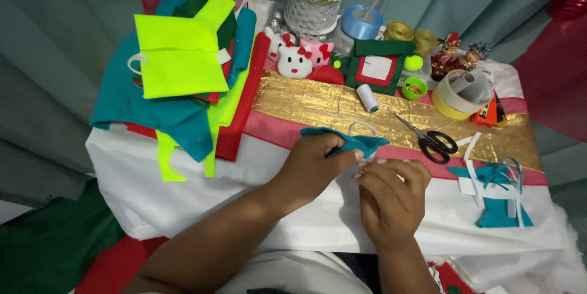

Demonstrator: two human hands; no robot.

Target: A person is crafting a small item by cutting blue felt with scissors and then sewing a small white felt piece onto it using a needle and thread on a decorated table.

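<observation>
Left hand: we see the left hand (312,162) closed around a folded teal felt piece (351,142), pinching it between thumb and fingers.
Right hand: the right hand (391,193) sits just beside the left, fingers curled; its fingertips (365,170) meet the felt's lower edge, and we cannot tell whether it truly grips.
Felt piece: held above the pink strip (275,130) at the table's (183,202) middle, in front of the gold band (318,103), with a white loop (365,126) rising just behind it.
Scissors: black-handled scissors (431,141) lie on the gold band, right of the hands.
Felt stack: neon yellow, teal and red felt sheets (183,80) are piled at the left.
Thread: a white spool (367,97) lies on the gold band.
Cut pieces: teal and white scraps (498,193) rest at the right.
</observation>
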